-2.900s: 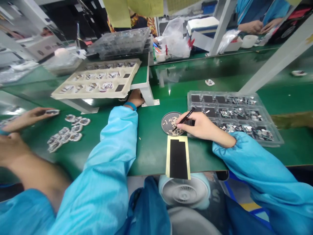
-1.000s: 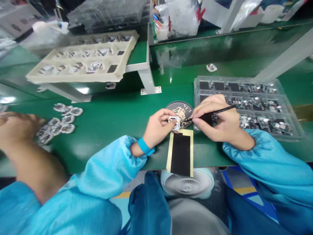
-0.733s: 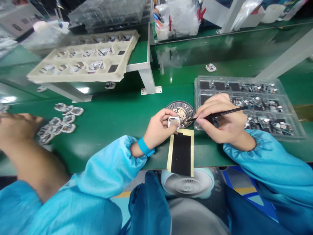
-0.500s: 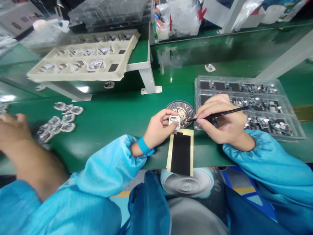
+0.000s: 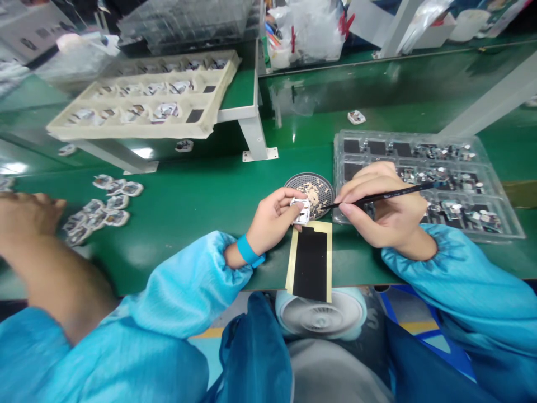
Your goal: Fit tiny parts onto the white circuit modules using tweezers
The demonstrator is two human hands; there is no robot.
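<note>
Between thumb and fingers, my left hand [image 5: 271, 221] pinches a small white plastic housing [image 5: 301, 212] with fittings inside. My right hand [image 5: 380, 207] grips black tweezers [image 5: 390, 193] like a pen, their tip pointing left over the edge of a round dark dish [image 5: 297, 179]. Small beige pieces [image 5: 312, 196] and some dark ones lie scattered in that dish. Just below the housing, a black sheet with yellow borders [image 5: 310, 263] overhangs the table's front edge. Whether the tip holds a piece is too small to tell.
A clear plastic tray [image 5: 499, 224] of small electronic parts sits at right, partly behind my right hand. White housings [image 5: 96, 212] lie in a group at left, near another person's hand [image 5: 29, 218]. A beige tray [image 5: 138, 131] of parts rests on a raised shelf.
The housing has turned slightly in my left hand, and my thumb has shifted up on it. My right hand has barely moved. At far left, the other person's hand has moved right.
</note>
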